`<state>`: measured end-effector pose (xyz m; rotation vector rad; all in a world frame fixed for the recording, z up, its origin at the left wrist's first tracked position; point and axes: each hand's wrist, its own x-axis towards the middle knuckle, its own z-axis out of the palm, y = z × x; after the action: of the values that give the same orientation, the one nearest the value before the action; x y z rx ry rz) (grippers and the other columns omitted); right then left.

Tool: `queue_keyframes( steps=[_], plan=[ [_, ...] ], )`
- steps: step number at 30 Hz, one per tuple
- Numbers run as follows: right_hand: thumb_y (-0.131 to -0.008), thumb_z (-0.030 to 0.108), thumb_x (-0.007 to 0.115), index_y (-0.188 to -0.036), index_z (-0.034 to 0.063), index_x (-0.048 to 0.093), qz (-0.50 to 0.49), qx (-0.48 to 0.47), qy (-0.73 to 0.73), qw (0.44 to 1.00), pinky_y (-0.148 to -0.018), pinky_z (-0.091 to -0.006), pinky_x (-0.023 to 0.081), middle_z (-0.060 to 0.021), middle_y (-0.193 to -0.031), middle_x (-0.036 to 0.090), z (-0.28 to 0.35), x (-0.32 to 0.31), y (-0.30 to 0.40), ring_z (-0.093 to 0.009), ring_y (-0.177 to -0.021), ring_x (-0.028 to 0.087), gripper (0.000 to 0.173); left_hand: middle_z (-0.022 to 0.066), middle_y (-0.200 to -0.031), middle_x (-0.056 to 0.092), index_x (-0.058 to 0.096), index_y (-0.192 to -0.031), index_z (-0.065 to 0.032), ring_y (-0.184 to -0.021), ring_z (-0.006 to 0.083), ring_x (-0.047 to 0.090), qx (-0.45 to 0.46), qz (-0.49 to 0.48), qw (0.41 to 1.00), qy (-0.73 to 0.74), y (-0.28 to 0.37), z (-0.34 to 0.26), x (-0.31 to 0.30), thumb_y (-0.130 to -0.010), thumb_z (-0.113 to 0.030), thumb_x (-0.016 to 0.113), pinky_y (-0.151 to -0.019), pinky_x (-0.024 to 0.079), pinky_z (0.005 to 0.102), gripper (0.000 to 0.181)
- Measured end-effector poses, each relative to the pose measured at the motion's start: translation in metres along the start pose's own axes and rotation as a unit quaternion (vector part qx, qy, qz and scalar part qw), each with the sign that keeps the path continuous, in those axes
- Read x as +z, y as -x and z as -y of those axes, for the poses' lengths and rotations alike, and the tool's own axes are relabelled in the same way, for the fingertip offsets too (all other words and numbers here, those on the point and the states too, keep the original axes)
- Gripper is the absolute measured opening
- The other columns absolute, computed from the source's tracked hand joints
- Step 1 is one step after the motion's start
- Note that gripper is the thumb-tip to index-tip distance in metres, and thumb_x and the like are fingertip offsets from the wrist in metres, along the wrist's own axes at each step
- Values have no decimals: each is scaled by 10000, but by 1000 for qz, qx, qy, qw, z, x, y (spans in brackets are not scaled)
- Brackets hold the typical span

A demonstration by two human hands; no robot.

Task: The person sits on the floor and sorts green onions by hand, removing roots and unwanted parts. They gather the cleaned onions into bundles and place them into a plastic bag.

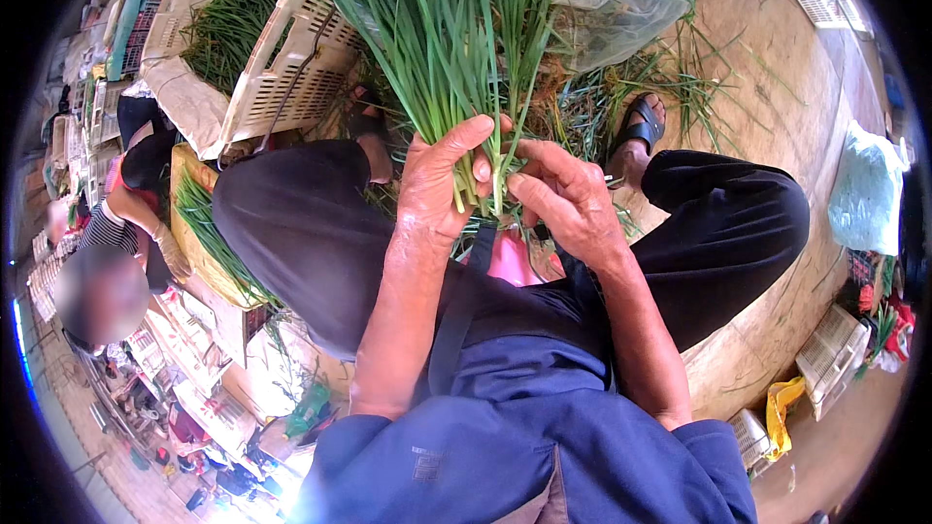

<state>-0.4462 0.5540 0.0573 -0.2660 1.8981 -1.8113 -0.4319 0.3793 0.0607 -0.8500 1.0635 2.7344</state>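
My left hand [440,171] is closed around the pale lower stems of a bunch of long green leafy stalks, which look like garlic chives [437,51]; their leaves fan out away from me. Beside it, my right hand [557,193] has its thumb and fingertips at the pale base of a stalk at the bunch's right side. Whether those fingertips pinch the stalk or only touch it is hard to tell. Past my hands, a heap of loose leaves and brownish roots [582,98] lies on the floor between my feet.
A white plastic crate [291,80] of green stalks stands at the upper left, with a yellow container [211,233] of more below it. A clear plastic bag [619,7] lies beyond the heap. At the left sits another person with a gloved hand [171,251]. A filled bag [865,193] stands right.
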Motion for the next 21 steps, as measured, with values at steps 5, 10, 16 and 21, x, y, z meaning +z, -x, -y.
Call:
queue_keyframes(
  steps=[5,10,16,21],
  plan=[
    [-921,95,652,-945,-23,652,29,-47,146,988,-534,-306,473,-90,-658,625,7,-1,1,-140,-541,593,120,123,-889,732,655,-1023,1,-513,106,599,43,-8,999,-23,-1,-5,-6,-877,-48,725,-385,471,230,169],
    [-871,164,682,-871,-21,650,158,-17,279,947,-613,-420,502,-180,-689,643,7,-20,22,-379,-665,651,188,133,-907,735,656,-1019,-2,-519,110,597,88,-23,995,-29,0,-16,-9,-869,-42,727,-400,478,251,171],
    [-851,242,720,-1088,-12,682,126,40,355,925,-654,-408,514,-194,-775,671,1,-24,24,-349,-688,670,350,148,-911,732,643,-1040,6,-524,111,605,90,-14,996,-24,3,-18,-4,-880,-33,712,-394,473,235,179],
    [-869,289,726,-973,-67,663,-12,76,33,997,-615,-355,526,-181,-729,689,29,5,-17,-216,-630,667,376,149,-914,731,645,-1033,13,-528,116,611,71,-9,997,-39,5,-14,-2,-878,-28,713,-393,469,236,174]
  ],
)
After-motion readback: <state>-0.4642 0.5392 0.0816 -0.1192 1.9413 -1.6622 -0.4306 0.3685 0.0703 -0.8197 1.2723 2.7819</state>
